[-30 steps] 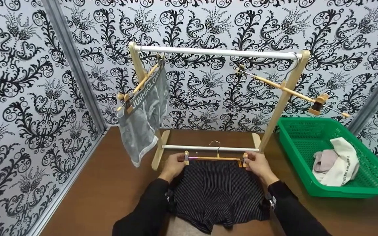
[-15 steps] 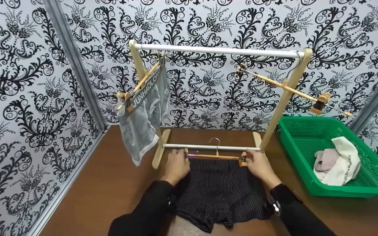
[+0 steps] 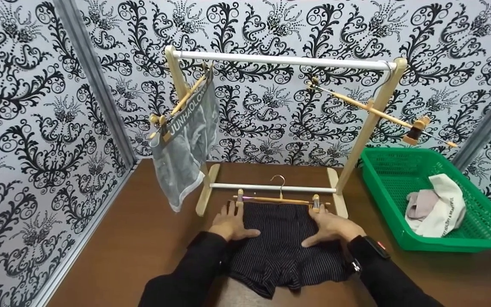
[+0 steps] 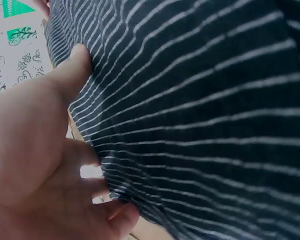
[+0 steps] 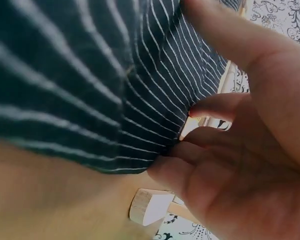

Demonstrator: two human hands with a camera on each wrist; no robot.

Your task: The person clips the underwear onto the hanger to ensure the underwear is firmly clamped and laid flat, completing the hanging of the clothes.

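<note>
Black pinstriped boxer shorts point(image 3: 277, 245) lie on the brown table, waistband away from me. A clip hanger point(image 3: 271, 199) lies along that waistband, its hook pointing to the back and its two clips at the waistband's ends. My left hand point(image 3: 229, 225) rests on the left upper corner of the shorts, fingers spread beside the left clip and thumb on the cloth. On the other side my right hand point(image 3: 333, 227) touches the right upper corner near the right clip, thumb stretched inward. Both wrist views show loose fingers at the edge of the striped cloth point(image 4: 190, 110).
Behind the shorts stands a wooden rack with a white rail point(image 3: 279, 59). Grey boxer shorts point(image 3: 183, 157) hang clipped at its left end, and a bare clip hanger point(image 3: 369, 107) hangs at its right. A green basket point(image 3: 388, 213) at the right holds folded pale garments point(image 3: 437, 211).
Both hands have let go of the hanger's clips and come slightly toward me, thumbs spread inward over the shorts. The hanger and shorts stay nearly in place.
</note>
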